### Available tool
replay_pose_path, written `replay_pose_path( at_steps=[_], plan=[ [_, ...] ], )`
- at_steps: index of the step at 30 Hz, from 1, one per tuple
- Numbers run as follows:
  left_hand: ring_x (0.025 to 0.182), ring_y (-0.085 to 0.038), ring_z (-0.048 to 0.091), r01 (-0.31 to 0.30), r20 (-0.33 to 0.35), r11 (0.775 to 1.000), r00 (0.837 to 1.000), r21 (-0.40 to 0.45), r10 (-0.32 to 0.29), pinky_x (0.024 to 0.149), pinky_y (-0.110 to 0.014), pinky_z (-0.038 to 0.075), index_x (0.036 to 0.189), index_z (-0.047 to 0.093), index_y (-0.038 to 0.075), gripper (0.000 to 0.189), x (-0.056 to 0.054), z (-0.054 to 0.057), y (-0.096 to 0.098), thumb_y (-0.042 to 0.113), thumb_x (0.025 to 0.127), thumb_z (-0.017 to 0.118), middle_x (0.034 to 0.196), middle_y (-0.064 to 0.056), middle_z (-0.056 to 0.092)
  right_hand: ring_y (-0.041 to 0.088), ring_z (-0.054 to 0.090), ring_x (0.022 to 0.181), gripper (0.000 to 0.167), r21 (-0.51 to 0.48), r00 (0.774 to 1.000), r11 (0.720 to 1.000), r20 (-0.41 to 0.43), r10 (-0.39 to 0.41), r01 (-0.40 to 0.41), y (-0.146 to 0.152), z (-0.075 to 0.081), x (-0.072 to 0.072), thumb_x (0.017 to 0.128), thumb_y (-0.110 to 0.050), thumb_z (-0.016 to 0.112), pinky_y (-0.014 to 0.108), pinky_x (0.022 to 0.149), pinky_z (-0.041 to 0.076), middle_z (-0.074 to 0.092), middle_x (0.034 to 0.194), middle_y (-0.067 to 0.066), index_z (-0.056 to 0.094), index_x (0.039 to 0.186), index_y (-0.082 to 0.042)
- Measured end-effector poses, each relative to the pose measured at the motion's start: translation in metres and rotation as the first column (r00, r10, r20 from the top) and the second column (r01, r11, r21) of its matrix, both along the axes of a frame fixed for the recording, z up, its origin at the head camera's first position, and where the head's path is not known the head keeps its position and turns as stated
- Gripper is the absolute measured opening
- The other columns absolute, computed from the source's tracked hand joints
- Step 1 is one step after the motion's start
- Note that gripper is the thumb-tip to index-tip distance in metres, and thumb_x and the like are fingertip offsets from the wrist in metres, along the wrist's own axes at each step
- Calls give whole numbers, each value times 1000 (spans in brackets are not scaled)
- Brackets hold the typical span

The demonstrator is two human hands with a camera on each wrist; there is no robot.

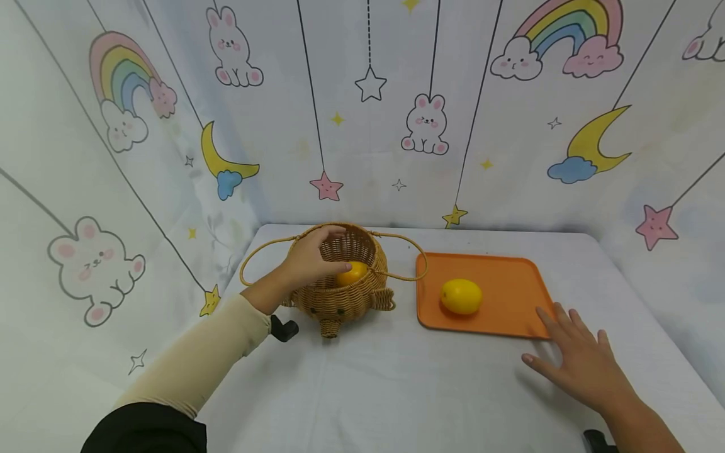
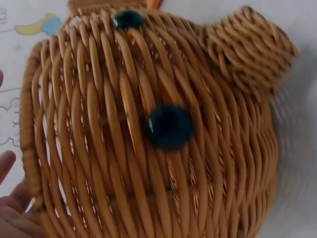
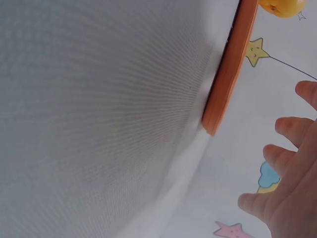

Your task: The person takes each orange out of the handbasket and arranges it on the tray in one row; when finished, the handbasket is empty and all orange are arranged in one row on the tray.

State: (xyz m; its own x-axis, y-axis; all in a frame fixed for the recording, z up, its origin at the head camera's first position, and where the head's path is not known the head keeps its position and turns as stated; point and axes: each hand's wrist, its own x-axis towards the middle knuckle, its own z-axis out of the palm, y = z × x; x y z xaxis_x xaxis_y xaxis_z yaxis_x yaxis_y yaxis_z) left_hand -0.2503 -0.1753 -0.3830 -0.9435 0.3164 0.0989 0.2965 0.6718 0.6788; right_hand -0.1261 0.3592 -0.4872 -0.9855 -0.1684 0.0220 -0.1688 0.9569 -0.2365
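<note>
A wicker basket (image 1: 334, 304) with an animal face and two loop handles stands left of centre. Inside its mouth shows a round orange fruit (image 1: 354, 273). My left hand (image 1: 311, 257) is over the basket's opening, fingers spread and thumb reaching beside the fruit. In the left wrist view the woven side (image 2: 168, 173), dark eyes and snout fill most of the picture, hiding much of the hand. A lemon (image 1: 461, 296) lies on the orange tray (image 1: 510, 283). My right hand (image 1: 583, 365), its fingers spread and fairly straight, hovers at the tray's near right corner.
A white cloth covers the table (image 1: 391, 384). Behind and beside it hangs a white curtain (image 1: 362, 145) printed with rabbits, stars, moons and rainbows. One basket handle (image 1: 416, 248) reaches to the tray's left edge.
</note>
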Motion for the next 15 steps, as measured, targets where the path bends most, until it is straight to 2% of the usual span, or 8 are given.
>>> replay_pose_path(
  at_steps=[3,6,8,11,14,15],
  plan=[
    [149,-33,45,20,9,993,1000,-115,-19,119,-58,39,160,48,18,86,-8,1,-3,46,87,87,162,-8,47,59,8,156,110,-11,1000,1000,3,1,-1,1,0,1,94,-71,68,90,107,4,15,171,34,16,173,-15],
    [149,-34,44,51,26,962,999,-269,-46,120,-57,38,161,48,18,88,-17,2,-4,47,87,86,163,-10,46,58,8,157,109,-18,1000,1000,3,1,-1,1,0,1,94,-70,68,90,108,4,16,170,35,16,173,-15],
    [150,-34,44,79,55,923,996,-378,-63,120,-57,38,162,47,17,89,-23,2,-3,51,88,84,164,-11,46,59,8,156,109,-17,1000,1000,9,0,1,2,-1,0,94,-71,67,90,108,3,16,170,35,16,173,-16],
    [150,-35,44,125,115,840,991,-528,-74,119,-59,39,163,45,17,93,-32,2,0,61,89,79,164,-14,46,60,9,155,110,-13,1000,1000,28,-4,4,2,-2,-1,93,-72,67,90,108,3,16,170,35,16,173,-16],
    [150,-37,44,165,176,769,982,-618,-69,118,-60,39,165,42,16,99,-38,3,7,66,88,77,163,-16,47,60,9,155,111,-15,999,1000,47,-5,6,2,-3,-1,93,-74,66,90,108,3,15,171,35,17,173,-16],
    [150,-37,44,176,194,753,979,-635,-65,119,-60,39,166,41,16,100,-39,4,10,66,88,77,162,-15,48,60,9,155,111,-20,999,1000,51,-4,5,1,-3,-1,92,-75,66,90,108,2,15,171,35,17,173,-16]
  ],
)
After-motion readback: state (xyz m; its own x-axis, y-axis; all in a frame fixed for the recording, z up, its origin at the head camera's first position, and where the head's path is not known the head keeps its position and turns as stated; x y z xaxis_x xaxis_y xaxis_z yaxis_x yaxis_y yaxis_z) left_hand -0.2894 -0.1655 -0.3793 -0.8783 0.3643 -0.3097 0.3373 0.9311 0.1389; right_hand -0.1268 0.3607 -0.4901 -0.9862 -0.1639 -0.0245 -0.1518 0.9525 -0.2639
